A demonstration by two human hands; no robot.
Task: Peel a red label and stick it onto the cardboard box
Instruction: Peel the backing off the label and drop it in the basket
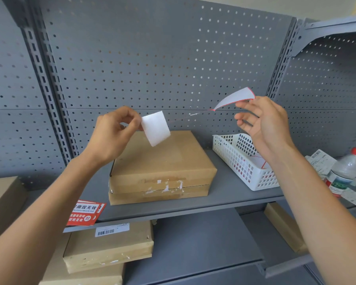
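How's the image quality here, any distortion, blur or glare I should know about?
Head view: wide-angle bending curves the shelf uprights and the frame's edges; daylight shines through the pegboard holes at upper right; the peeled label in the right hand looks slightly soft; the cardboard box is sharp and evenly lit.

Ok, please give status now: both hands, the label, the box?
Left hand pinches white backing. Right hand holds peeled label, clear of backing. Cardboard box top bare, unobstructed.
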